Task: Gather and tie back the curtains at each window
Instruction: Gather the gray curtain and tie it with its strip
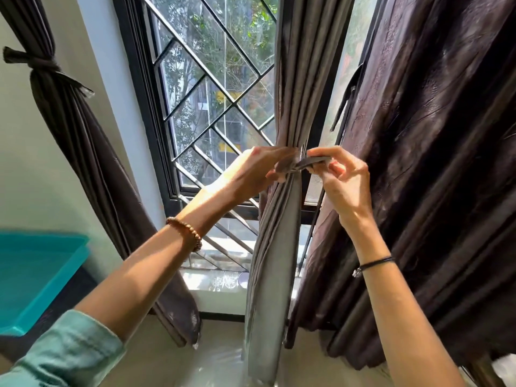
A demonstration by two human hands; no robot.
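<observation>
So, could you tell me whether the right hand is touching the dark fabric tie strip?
Touching: the head view shows the right hand pinching the dark fabric tie strip beside the gathered grey curtain.

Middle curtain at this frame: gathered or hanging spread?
Gathered. The middle curtain is bunched narrow where the left hand and right hand pinch the tie strip. Whether it is knotted: cannot tell.

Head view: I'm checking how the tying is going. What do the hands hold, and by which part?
The left hand pinches one end of the tie-back strip round the gathered curtain; the right hand pinches the other end.
</observation>
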